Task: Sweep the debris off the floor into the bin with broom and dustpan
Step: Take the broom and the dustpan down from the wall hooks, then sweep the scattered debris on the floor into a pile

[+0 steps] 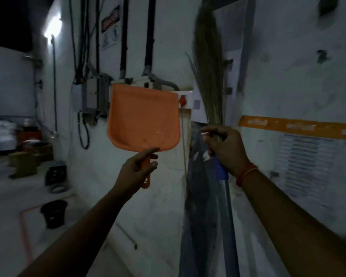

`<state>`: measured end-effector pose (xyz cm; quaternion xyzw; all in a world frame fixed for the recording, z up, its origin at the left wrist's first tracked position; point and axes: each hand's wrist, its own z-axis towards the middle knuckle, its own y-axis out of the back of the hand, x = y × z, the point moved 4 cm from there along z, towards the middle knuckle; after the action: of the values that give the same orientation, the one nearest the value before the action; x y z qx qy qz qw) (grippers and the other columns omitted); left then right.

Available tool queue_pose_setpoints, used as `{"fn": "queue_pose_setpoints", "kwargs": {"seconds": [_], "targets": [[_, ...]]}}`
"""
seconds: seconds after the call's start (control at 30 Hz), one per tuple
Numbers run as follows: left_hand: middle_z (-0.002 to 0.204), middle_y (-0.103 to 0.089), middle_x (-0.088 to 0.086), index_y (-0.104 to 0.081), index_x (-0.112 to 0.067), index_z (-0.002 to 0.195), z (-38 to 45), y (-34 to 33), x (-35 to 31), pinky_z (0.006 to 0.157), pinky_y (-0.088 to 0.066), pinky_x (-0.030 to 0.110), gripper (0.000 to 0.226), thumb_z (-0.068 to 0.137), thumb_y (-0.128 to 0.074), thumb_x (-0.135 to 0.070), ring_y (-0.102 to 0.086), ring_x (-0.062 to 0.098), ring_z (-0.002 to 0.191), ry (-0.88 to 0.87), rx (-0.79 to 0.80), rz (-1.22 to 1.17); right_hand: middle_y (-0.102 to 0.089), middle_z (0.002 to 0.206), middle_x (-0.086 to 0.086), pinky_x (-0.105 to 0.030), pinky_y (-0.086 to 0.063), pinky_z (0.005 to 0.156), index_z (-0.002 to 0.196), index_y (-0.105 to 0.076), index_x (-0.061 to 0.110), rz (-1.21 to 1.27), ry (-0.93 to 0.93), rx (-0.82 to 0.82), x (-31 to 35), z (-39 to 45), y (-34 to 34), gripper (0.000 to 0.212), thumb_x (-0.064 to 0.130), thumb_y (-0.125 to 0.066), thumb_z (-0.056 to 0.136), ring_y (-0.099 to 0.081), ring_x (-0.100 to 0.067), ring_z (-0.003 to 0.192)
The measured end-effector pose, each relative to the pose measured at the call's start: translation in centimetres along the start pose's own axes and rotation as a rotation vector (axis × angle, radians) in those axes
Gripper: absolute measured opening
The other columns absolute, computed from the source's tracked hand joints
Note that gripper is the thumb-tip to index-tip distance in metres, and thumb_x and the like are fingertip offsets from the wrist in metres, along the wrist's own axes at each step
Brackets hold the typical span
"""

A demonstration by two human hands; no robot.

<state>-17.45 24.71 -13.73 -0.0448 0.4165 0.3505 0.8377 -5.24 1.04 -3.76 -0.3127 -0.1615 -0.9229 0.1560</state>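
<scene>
Before the wall [164, 196], left hand [137, 166] grips the dustpan [144, 118], right hand [226, 148] grips the broom [208, 66], both upright, likely fetched for sweeping.

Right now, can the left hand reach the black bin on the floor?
Probably not: the left hand grips the orange dustpan raised at the wall, while the black bin sits far lower left.

A black bin [53, 213] and boxes [24, 162] stand on the floor [6, 206].
</scene>
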Motion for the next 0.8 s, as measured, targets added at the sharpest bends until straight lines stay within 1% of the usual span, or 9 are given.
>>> {"fn": "queue_pose_setpoints", "kwargs": {"seconds": [0.13, 0.2, 0.27, 0.33, 0.47, 0.53, 0.63, 0.7, 0.8], "targets": [[0.115, -0.069, -0.014, -0.061, -0.047, 0.127, -4.7, 5.1, 2.5, 0.082, -0.058, 0.044, 0.039, 0.093, -0.068, -0.030, -0.068, 0.013, 0.094, 0.076, -0.024, 0.072, -0.059, 0.075, -0.016, -0.030, -0.050, 0.049, 0.099, -0.074, 0.012, 0.111, -0.123, 0.017, -1.7, -2.1, -6.9, 0.017, 0.002, -0.067, 0.088, -0.054, -0.019, 0.049], [0.114, -0.069, -0.014, -0.061, -0.048, 0.127, -7.7, 7.6, 3.8, 0.082, -0.059, 0.043, 0.039, 0.092, -0.069, -0.032, -0.069, 0.012, 0.092, 0.121, -0.016, 0.122, -0.058, 0.076, -0.015, -0.032, -0.050, 0.049, 0.101, -0.073, 0.013, 0.150, -0.201, 0.038, -2.8, -3.9, -10.2, 0.017, 0.004, -0.067, 0.088, -0.053, -0.020, 0.051], [0.114, -0.069, -0.014, -0.061, -0.048, 0.127, -10.9, 9.9, 5.0, 0.084, -0.059, 0.042, 0.040, 0.091, -0.069, -0.032, -0.069, 0.011, 0.095, 0.178, -0.008, 0.143, -0.057, 0.077, -0.014, -0.034, -0.049, 0.050, 0.101, -0.073, 0.015, 0.192, -0.277, 0.069, -4.0, -6.0, -13.6, 0.017, 0.005, -0.067, 0.088, -0.052, -0.023, 0.052], [0.115, -0.070, -0.012, -0.061, -0.046, 0.127, -14.2, 12.1, 6.1, 0.084, -0.057, 0.038, 0.041, 0.092, -0.069, -0.027, -0.069, 0.010, 0.096, 0.229, -0.008, 0.140, -0.058, 0.077, -0.013, -0.033, -0.049, 0.051, 0.100, -0.073, 0.016, 0.219, -0.350, 0.107, -5.0, -8.4, -16.5, 0.017, 0.005, -0.067, 0.088, -0.052, -0.023, 0.053], [0.113, -0.070, -0.009, -0.064, -0.039, 0.128, -20.2, 16.0, 7.2, 0.076, -0.052, 0.026, 0.043, 0.092, -0.069, -0.016, -0.070, 0.009, 0.092, 0.312, -0.046, 0.119, -0.062, 0.083, -0.013, -0.032, -0.050, 0.052, 0.098, -0.074, 0.018, 0.257, -0.486, 0.184, -6.2, -13.9, -21.4, 0.015, 0.008, -0.069, 0.087, -0.054, -0.021, 0.054], [0.115, -0.069, -0.006, -0.064, -0.035, 0.129, -22.9, 17.4, 7.6, 0.075, -0.054, 0.025, 0.043, 0.091, -0.069, -0.014, -0.071, 0.012, 0.096, 0.367, -0.064, 0.103, -0.063, 0.085, -0.013, -0.031, -0.050, 0.052, 0.098, -0.073, 0.017, 0.264, -0.542, 0.219, -6.5, -16.8, -23.4, 0.015, 0.007, -0.069, 0.087, -0.054, -0.021, 0.055], [0.115, -0.069, -0.002, -0.064, -0.028, 0.130, -26.8, 19.0, 8.0, 0.073, -0.054, 0.023, 0.042, 0.092, -0.068, -0.010, -0.072, 0.014, 0.093, 0.432, -0.084, 0.081, -0.065, 0.084, -0.013, -0.030, -0.049, 0.051, 0.098, -0.073, 0.015, 0.268, -0.618, 0.247, -7.1, -20.9, -26.0, 0.016, 0.006, -0.068, 0.087, -0.054, -0.022, 0.056], [0.115, -0.068, 0.000, -0.064, -0.027, 0.129, -29.3, 19.8, 8.3, 0.072, -0.054, 0.024, 0.041, 0.092, -0.067, -0.008, -0.073, 0.015, 0.092, 0.471, -0.099, 0.062, -0.064, 0.084, -0.013, -0.030, -0.050, 0.052, 0.099, -0.073, 0.016, 0.264, -0.665, 0.281, -7.7, -23.8, -27.6, 0.017, 0.005, -0.068, 0.087, -0.054, -0.023, 0.058], [0.116, -0.068, 0.001, -0.064, -0.026, 0.129, -33.1, 21.0, 9.3, 0.075, -0.056, 0.031, 0.040, 0.093, -0.066, -0.010, -0.073, 0.017, 0.092, 0.544, -0.106, 0.028, -0.063, 0.088, -0.012, -0.032, -0.051, 0.055, 0.103, -0.073, 0.017, 0.276, -0.732, 0.316, -8.9, -27.6, -29.7, 0.021, 0.005, -0.067, 0.087, -0.055, -0.022, 0.063]]}}
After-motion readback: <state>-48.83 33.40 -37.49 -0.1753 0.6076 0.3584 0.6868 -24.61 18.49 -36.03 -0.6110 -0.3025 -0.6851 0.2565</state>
